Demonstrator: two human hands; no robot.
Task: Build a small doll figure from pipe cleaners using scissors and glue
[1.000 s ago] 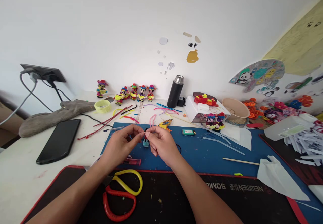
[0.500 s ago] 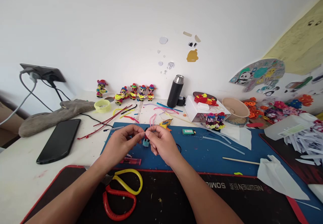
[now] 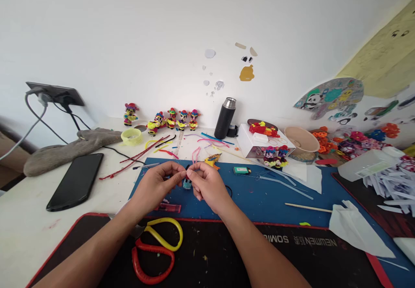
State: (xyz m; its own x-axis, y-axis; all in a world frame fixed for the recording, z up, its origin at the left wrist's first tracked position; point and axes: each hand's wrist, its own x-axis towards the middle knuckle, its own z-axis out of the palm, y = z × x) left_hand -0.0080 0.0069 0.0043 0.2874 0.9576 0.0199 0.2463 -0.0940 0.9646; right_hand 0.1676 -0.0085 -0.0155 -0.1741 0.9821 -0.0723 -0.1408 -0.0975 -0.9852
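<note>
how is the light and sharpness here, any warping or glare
Head view: soft light, the wall greyer toward the top corners; wide-angle stretch in the head view, forearms splaying toward the bottom edge; bright highlights on the flask's steel top in the head view; also there, the blue piece between the hands is too small for fine detail.

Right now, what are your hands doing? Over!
Left hand, right hand: pinched at small blue piece. Piece's top mostly hidden. Scissors partly covered by left forearm.

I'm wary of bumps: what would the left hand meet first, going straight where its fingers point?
Probably the right hand, directly ahead and very close; depth makes contact hard to confirm.
</note>
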